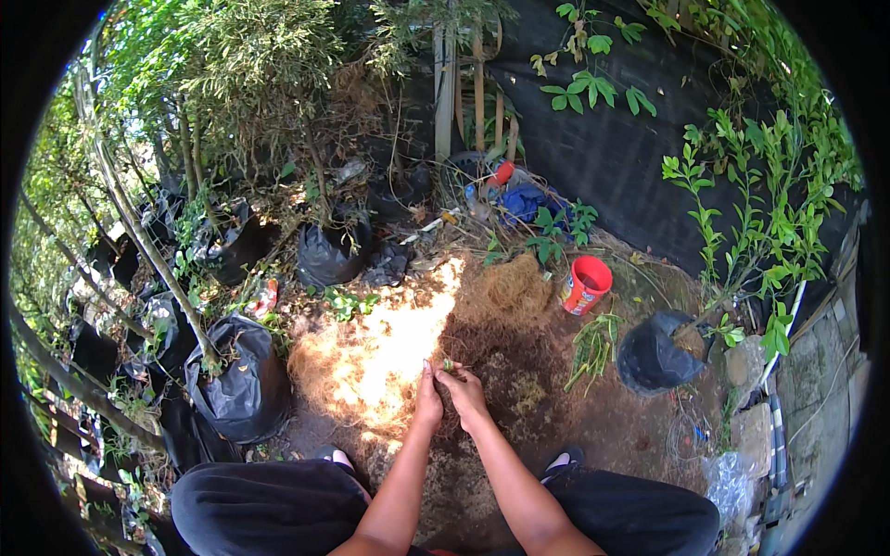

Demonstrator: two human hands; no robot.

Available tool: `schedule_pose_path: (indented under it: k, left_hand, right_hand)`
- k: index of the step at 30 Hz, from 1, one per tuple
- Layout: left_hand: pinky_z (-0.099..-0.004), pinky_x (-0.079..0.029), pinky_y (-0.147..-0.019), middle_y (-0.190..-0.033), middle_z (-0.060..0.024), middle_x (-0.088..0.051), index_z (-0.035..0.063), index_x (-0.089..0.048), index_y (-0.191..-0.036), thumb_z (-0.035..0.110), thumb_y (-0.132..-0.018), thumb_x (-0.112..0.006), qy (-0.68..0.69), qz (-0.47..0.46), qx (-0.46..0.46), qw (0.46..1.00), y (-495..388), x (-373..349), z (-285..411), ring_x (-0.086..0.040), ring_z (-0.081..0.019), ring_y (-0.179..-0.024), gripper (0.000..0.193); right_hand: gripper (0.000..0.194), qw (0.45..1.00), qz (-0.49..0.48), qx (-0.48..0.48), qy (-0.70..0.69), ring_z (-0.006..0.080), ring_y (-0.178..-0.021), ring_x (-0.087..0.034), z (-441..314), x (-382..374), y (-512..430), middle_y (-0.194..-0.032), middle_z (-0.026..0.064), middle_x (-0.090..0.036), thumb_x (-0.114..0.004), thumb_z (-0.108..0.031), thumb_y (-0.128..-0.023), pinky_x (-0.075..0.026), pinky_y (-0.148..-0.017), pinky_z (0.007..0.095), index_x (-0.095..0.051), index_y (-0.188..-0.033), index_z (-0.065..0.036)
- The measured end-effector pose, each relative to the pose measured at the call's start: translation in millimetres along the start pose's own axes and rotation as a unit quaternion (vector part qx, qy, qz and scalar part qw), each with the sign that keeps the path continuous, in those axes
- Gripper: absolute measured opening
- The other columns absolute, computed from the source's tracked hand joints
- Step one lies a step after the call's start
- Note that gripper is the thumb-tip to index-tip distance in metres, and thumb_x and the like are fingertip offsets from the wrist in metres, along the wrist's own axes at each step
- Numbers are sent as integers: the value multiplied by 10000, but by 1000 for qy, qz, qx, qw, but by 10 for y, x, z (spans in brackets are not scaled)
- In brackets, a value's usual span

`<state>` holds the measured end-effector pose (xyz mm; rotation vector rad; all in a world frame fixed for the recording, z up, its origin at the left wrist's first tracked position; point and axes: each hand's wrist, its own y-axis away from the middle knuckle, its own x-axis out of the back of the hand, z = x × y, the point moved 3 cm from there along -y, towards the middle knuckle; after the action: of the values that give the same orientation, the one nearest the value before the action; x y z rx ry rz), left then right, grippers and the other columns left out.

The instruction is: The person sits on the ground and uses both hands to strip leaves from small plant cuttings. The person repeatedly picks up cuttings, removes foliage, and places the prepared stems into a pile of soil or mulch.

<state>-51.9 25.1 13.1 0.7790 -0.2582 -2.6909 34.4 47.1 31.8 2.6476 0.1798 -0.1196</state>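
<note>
My left hand (429, 397) and my right hand (463, 390) meet over the ground between my knees, fingertips close together. A small green plant piece (448, 364) shows at the fingertips of my right hand; what lies between the fingers of my left hand is too small to tell. Brown fibre (327, 368), partly in glaring sunlight, lies on the soil beyond and left of my hands. A second heap of brown fibre (518, 286) lies farther off in shade. To the right is a bunch of cut green stems (592, 347), with a red plastic tub (586, 283) standing just beyond it.
Black plastic grow bags with plants stand at left, one near my left knee (240, 379). Another potted bag (657, 354) stands at right, beside stone blocks (751, 431) and clear plastic (729, 483). Dark sheeting (598, 160) and a blue bundle (525, 201) are at the back.
</note>
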Motion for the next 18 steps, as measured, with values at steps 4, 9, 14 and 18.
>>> schedule_pose_path:
  k: [4,9,14,18]
  left_hand:
    - [-331,-427,-931,-1021,-104,-602,-2,-618,-1110,536,-1025,-404,-65,63,-13,996,12,43,-32,-550,-190,-993,585]
    - [-304,-445,-931,-1041,-94,-642,-4,-623,-1130,442,-1054,-395,-105,61,-69,990,5,-21,-44,-583,-176,-995,507]
    - [-318,-441,-979,-1159,-104,-636,9,-588,-1240,420,-1062,-376,-107,-10,-102,989,-53,-27,-103,-576,-190,-1104,496]
    - [-340,-461,-977,-1189,-115,-629,38,-583,-1248,469,-1045,-385,-35,-4,-29,999,-75,77,-201,-585,-206,-1106,515]
  right_hand:
    - [656,998,59,-18,6,231,-1111,-614,106,-59,-14,-1226,202,-626,-734,-280,-824,-487,-926,347,-517,-1344,55]
    - [468,999,43,4,-25,182,-1017,-616,93,14,-30,-1128,159,-665,-712,-204,-846,-480,-869,317,-622,-1222,60]
    - [359,976,152,79,134,162,-844,-667,-60,181,34,-948,101,-719,-740,-255,-826,-516,-746,315,-696,-1062,12]
    - [577,954,117,73,267,335,-1110,-646,-123,36,61,-1154,176,-686,-676,-541,-853,-501,-945,403,-645,-1237,-111]
